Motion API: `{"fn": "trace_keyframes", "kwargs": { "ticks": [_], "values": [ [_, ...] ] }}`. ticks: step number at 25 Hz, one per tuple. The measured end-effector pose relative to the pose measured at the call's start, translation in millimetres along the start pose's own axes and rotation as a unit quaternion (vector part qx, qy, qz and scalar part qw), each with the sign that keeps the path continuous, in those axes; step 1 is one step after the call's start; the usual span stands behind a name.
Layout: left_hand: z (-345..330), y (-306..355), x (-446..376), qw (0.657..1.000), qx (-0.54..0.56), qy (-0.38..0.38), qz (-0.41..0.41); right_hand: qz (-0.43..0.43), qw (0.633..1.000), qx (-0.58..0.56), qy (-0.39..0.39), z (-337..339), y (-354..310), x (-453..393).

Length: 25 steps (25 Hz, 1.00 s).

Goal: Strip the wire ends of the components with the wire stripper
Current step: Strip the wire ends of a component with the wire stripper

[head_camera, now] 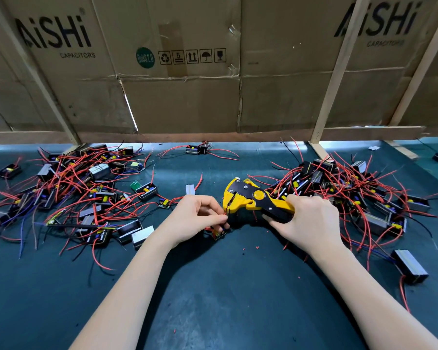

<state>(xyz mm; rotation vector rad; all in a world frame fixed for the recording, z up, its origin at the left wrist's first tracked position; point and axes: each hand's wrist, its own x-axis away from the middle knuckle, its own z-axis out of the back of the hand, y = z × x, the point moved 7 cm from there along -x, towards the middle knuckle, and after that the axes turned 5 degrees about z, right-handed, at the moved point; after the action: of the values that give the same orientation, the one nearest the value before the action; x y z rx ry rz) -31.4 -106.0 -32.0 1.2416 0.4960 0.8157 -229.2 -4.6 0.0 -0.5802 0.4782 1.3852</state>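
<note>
My right hand grips the handles of a yellow and black wire stripper, whose jaws point left at the centre of the table. My left hand pinches a thin red wire right at the stripper's jaws. That wire belongs to a small component with a circuit board, which hangs under my left fingers and is partly hidden by them. Whether the jaws are clamped on the wire I cannot tell.
A pile of components with red, blue and black wires lies on the left, another pile on the right. Red insulation bits dot the dark green mat. Cardboard sheets on wooden slats wall off the back.
</note>
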Motion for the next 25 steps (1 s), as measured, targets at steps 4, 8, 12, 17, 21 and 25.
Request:
{"fn": "trace_keyframes", "kwargs": {
  "ticks": [4, 8, 12, 17, 21, 25],
  "values": [
    [-3.0, -2.0, -1.2, 0.999, -0.037, -0.013, -0.004, -0.091, 0.996, -0.006, -0.004, 1.6, 18.0, -0.8],
    [-1.7, -3.6, -0.8, 0.999, -0.045, -0.015, -0.003, -0.141, 0.987, -0.037, 0.059, 12.2, 30.6, 1.0],
    [0.4, -0.6, -1.5, 0.999, -0.050, 0.017, 0.000, -0.122, 0.985, -0.053, 0.113, 20.1, 34.8, 0.9],
    [3.1, -9.7, -5.2, 0.991, -0.091, 0.088, 0.037, -0.111, 0.986, -0.020, 0.121, 23.5, 37.5, 1.6],
    [1.6, -13.0, -4.1, 0.990, -0.117, 0.079, 0.022, -0.154, 0.977, -0.064, 0.131, 29.8, 47.6, 0.9],
    [9.2, -6.3, -5.9, 0.993, -0.017, 0.113, 0.028, -0.214, 0.955, -0.116, 0.170, 40.3, 61.1, 5.1]
  ]
}}
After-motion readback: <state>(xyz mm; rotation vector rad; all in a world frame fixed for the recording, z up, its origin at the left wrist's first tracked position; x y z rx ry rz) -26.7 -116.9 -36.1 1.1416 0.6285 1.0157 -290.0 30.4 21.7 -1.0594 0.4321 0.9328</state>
